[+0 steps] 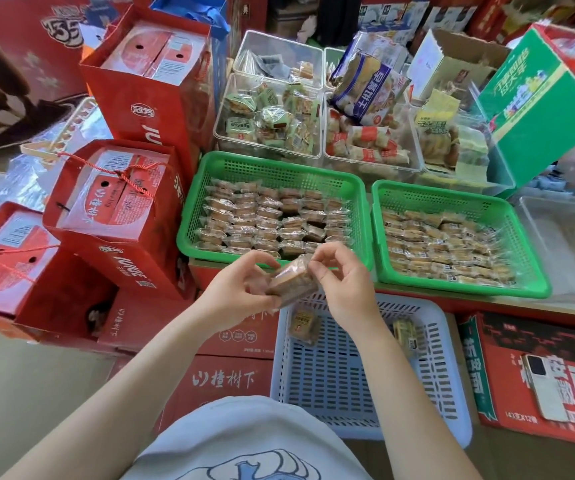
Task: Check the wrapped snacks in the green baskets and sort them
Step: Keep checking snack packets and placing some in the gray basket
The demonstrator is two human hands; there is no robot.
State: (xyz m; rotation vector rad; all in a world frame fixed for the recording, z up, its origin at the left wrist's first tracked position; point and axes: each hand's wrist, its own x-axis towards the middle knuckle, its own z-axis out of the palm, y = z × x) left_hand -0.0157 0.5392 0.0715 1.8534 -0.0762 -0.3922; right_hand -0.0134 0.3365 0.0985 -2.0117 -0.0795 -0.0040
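Two green baskets hold rows of clear-wrapped brown snacks: the left green basket (192, 216) and the right green basket (535, 271). Just in front of the left one, my left hand (236, 289) and my right hand (343, 282) hold one wrapped snack (291, 284) between them. The left hand cups it from below and the right hand pinches its upper wrapper edge. Beneath my hands stands a pale blue basket (452, 403) with two wrapped snacks lying in it, one (303, 323) at its back left and one (405, 336) to the right.
Red gift boxes and bags (116, 209) are stacked on the left. Clear bins of other packaged snacks (268, 116) stand behind the green baskets, with a green carton (542, 102) at the right. A phone (544, 388) lies on a red carton at lower right.
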